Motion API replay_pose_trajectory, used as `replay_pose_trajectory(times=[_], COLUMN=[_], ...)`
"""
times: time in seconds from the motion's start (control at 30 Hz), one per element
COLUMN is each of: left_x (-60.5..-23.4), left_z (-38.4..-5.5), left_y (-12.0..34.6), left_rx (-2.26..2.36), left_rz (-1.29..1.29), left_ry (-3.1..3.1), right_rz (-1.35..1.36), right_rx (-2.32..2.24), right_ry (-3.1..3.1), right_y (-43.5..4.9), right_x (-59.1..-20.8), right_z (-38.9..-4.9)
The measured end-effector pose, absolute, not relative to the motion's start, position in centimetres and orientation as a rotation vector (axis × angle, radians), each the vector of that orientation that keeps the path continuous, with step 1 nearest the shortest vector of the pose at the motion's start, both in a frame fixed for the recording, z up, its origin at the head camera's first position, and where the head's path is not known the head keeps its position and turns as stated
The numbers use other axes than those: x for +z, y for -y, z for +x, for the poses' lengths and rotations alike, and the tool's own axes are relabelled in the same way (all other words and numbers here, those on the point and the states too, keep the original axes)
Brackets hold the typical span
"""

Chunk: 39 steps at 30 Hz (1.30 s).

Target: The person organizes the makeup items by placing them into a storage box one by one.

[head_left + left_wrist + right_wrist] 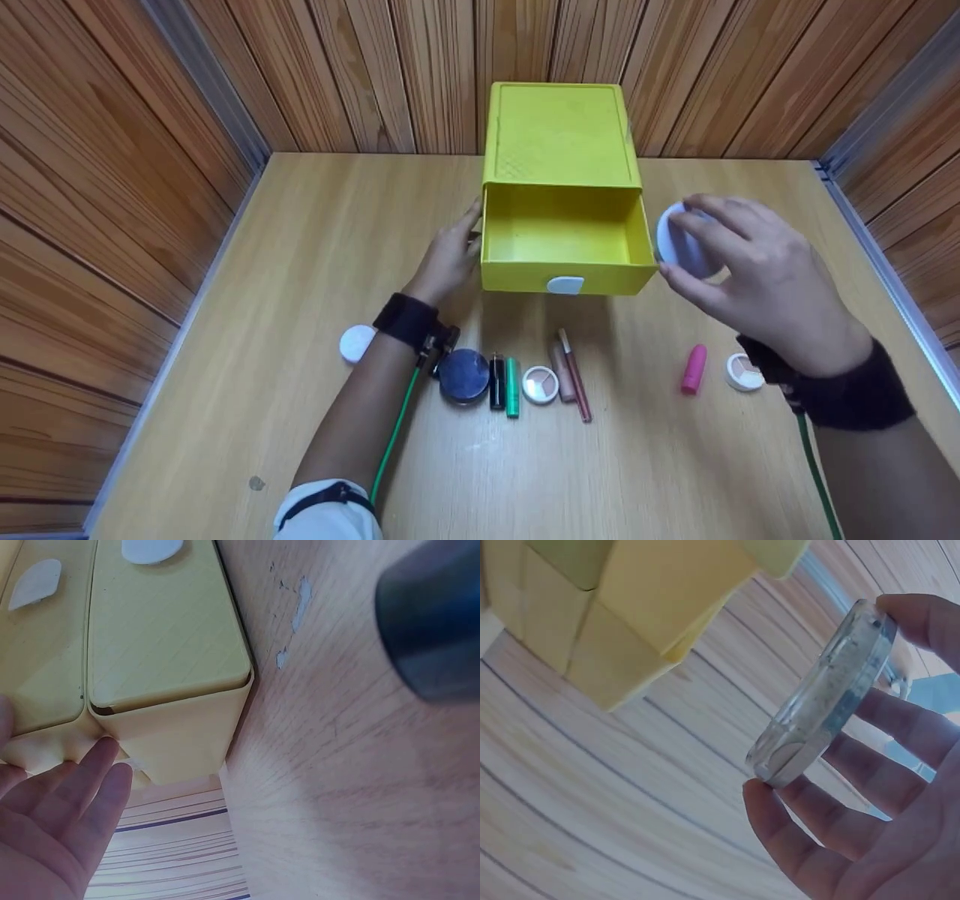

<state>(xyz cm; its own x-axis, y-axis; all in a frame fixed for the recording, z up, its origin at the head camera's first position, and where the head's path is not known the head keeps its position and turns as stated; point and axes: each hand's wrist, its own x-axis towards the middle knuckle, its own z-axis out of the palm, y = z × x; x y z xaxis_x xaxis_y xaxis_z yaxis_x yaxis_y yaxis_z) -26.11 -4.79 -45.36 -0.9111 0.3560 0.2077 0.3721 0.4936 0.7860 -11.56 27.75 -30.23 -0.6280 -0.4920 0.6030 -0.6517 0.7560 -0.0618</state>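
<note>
A yellow drawer unit (562,135) stands at the back of the table, its top drawer (566,276) pulled out and bare inside, with a white knob on the front. My left hand (448,257) rests against the unit's left side; the left wrist view shows the extended fingers (97,787) touching it. Just right of the drawer, my right hand (757,262) holds a round compact (686,240) by its rim. In the right wrist view that compact (825,697) is tilted, with a clear side, between thumb and fingertips.
In front lie a dark round compact (463,376), a black tube (497,382), a green tube (512,388), a round palette (540,385) and two slim tubes (576,379). A white disc (356,343) is at left; a pink tube (694,369) and another palette (744,372) at right.
</note>
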Motion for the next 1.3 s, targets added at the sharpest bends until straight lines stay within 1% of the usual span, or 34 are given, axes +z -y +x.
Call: replay_pose_trajectory(times=[0.13,0.33,0.6,0.87,1.07,1.3], left_x=[-45.2,-45.2,-45.2,-45.2,-45.2,-45.3], left_z=[-26.3,-26.2,-26.2,-26.2,-26.2,-26.0], left_y=[4.9,5.0,4.3,4.2,4.4,4.5], left_rx=[-1.408,-1.393,-1.447,-1.416,-1.408,-1.388], left_rz=[-0.646,-0.631,-0.650,-0.619,-0.595,-0.554], left_ry=[2.692,2.703,2.683,2.708,2.731,2.763], right_rz=[0.908,0.993,1.148,1.221,1.209,1.074], right_rx=[0.379,0.405,0.359,0.222,0.121,0.149], right_ry=[2.365,2.371,2.464,2.821,2.979,3.145], right_y=[-26.2,-23.3,-20.0,-16.3,-14.3,-12.6], right_x=[-28.9,-27.8,-26.8,-27.1,-27.7,-28.8], right_z=[-13.4,-15.5,-16.9,-18.4,-19.9,-21.1])
